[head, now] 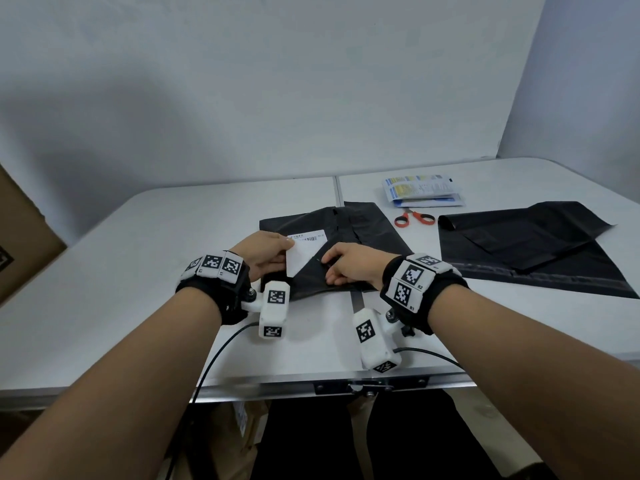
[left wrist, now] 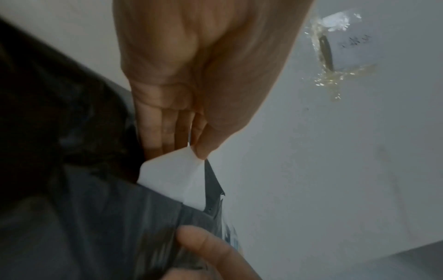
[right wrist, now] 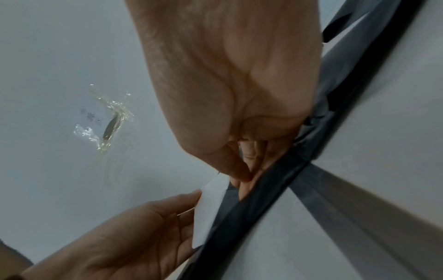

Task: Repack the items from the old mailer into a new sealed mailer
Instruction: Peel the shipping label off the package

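Note:
A black mailer (head: 349, 226) lies flat in the middle of the table, its near corner folded over. A white label (head: 306, 252) with a barcode is stuck on it, and its near part is lifted, blank side up. My left hand (head: 289, 244) pinches the label's (left wrist: 172, 176) corner between thumb and fingers (left wrist: 201, 149). My right hand (head: 334, 268) grips the folded black plastic (right wrist: 254, 206) right beside the label (right wrist: 208, 204), thumb against fingers (right wrist: 237, 170). A second black mailer (head: 519, 244) lies spread out to the right.
Red-handled scissors (head: 414, 218) and a stack of printed packets (head: 422, 190) lie behind the mailers. A cardboard box (head: 20, 237) stands off the table's left side. The white table (head: 138, 271) has a centre seam, and its front edge (head: 311, 382) is near my wrists.

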Tool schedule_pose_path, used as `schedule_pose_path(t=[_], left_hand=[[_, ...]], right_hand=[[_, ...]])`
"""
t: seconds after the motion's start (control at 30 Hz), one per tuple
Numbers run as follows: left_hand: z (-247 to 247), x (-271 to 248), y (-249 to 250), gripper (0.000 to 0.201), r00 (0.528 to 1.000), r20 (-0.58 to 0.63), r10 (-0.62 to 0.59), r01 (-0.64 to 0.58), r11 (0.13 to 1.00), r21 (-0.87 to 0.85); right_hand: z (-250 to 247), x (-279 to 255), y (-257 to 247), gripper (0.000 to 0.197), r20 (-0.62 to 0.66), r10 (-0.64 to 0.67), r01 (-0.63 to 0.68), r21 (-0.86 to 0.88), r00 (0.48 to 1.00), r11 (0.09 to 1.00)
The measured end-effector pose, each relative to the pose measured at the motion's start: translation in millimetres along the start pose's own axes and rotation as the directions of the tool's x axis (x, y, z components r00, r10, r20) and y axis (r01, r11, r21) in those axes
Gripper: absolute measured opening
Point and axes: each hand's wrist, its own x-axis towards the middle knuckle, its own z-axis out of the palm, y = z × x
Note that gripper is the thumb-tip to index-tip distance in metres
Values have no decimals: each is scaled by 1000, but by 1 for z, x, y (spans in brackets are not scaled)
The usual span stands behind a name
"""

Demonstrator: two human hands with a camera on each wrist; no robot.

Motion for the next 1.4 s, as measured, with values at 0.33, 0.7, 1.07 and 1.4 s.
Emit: schedule_pose_path(t=[0.33,0.7,1.07,1.4], left_hand=[[1,-9,7,30,975,219,-31,-24,970,243],[-10,-12,-2,10,994,109,-5,-60,811,582],[-26,2,17,7,993,94,67,-106,849,518],[-13,-5,25,44,954,267,132,-199,950,240]], right_hand=[[8,9,-5,32,102,-116,129,-139,988,982],[8,11,3,29,74,-125,131,-90,989,987],[6,10,4,33,98,-135,155,-240,986,958],[5,8,1,29,149,-148,185,-270,978,945]])
